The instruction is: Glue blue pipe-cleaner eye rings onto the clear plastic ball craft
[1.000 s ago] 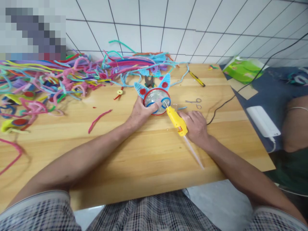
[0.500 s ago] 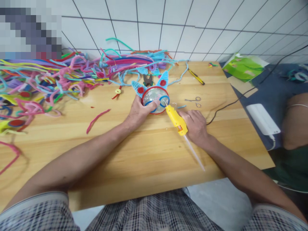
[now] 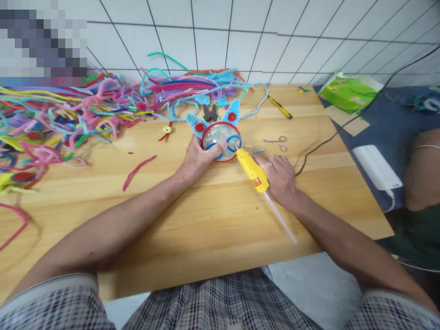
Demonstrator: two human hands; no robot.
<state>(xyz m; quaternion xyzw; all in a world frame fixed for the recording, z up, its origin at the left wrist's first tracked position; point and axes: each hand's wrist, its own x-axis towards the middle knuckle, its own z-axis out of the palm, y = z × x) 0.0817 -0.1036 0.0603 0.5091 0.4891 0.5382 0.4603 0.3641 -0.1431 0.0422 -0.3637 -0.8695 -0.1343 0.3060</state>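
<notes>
Glue gun (image 3: 252,170): yellow
Glue stick (image 3: 280,217): whitish
Rim (image 3: 222,123): red
Ears (image 3: 235,108): light blue, red dots
Rings (image 3: 234,136): blue
Pipe cleaners (image 3: 103,105): pink, purple, blue, yellow, green
Cutter (image 3: 280,107): yellow and black
Shirt (image 3: 206,305): dark-and-pale check
Wall (image 3: 247,23): white, black grid
Table (image 3: 192,229): light brown, wood-grained

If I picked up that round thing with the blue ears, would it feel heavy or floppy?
Probably light: the round piece looks pale and see-through, with a thin red rim. The fuzzy blue ears would likely bend if squeezed. The rim seems stiffer, its outline round beside the left hand.
</notes>
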